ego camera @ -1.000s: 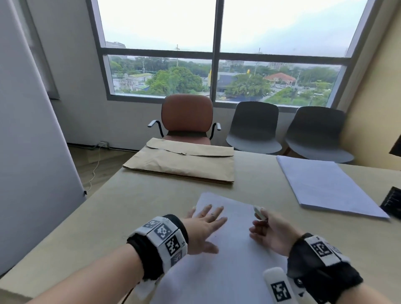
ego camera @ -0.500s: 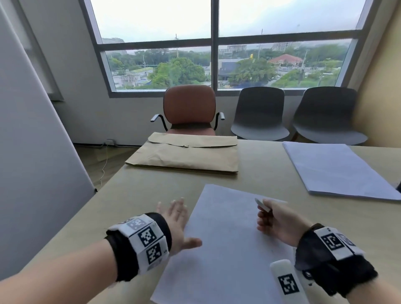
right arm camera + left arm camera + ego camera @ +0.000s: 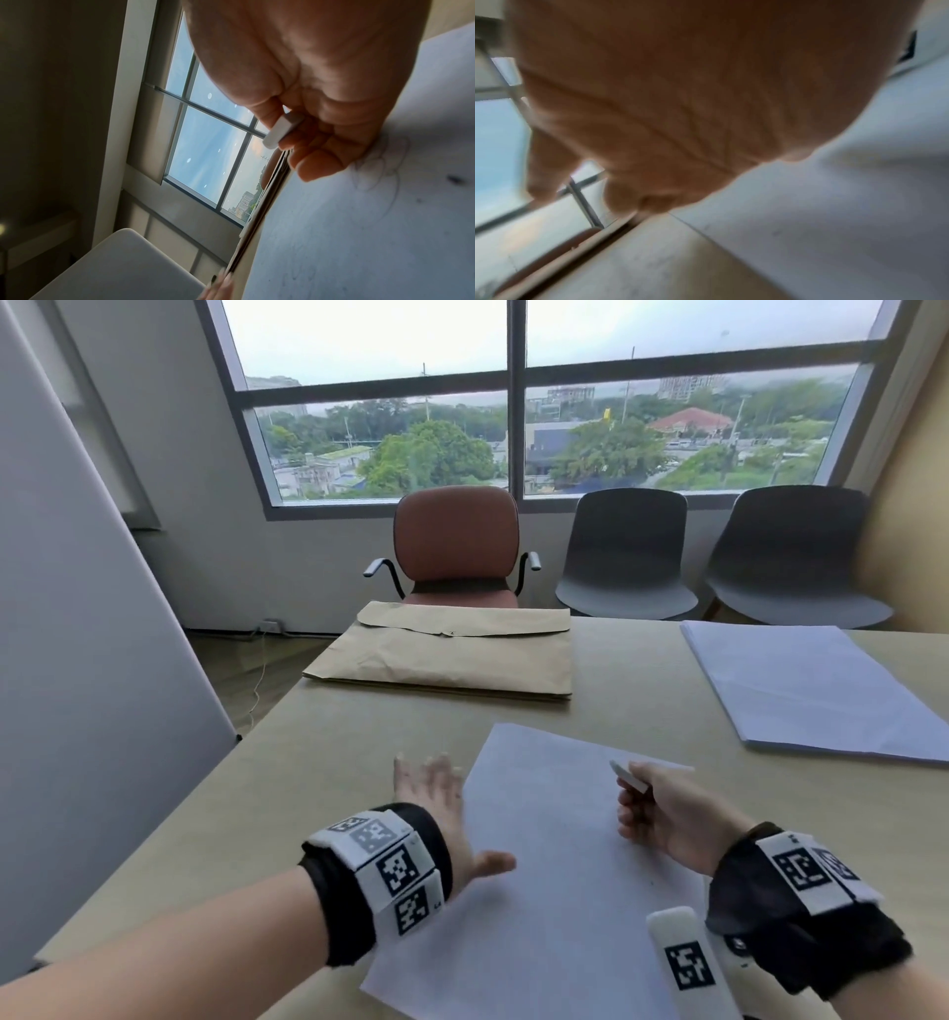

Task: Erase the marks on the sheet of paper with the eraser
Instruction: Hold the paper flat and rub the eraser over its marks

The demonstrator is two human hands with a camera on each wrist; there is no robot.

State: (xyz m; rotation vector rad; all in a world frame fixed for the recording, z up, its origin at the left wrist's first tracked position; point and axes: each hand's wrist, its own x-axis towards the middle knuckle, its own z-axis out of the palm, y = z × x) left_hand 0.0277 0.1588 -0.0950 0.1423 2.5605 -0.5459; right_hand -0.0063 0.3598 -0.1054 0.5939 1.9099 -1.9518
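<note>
A white sheet of paper (image 3: 544,865) lies on the beige table (image 3: 287,793) in front of me. Faint pencil scribbles (image 3: 380,172) show on it in the right wrist view. My right hand (image 3: 662,809) hovers over the sheet's right part and pinches a small white eraser (image 3: 627,775) between thumb and fingers, seen close as the eraser (image 3: 279,132). My left hand (image 3: 441,809) is open with fingers spread at the sheet's left edge, thumb over the paper; the left wrist view shows only its blurred palm (image 3: 654,91) above the sheet (image 3: 834,223).
A brown envelope (image 3: 447,654) lies at the table's far edge. A stack of white paper (image 3: 816,690) sits at the right. Behind the table stand a brown chair (image 3: 457,541) and two grey chairs (image 3: 626,552). A white board (image 3: 77,660) leans at the left.
My left hand has slid off the sheet to its left edge. The right hand has stayed over the paper with the eraser. My head has tilted up slightly.
</note>
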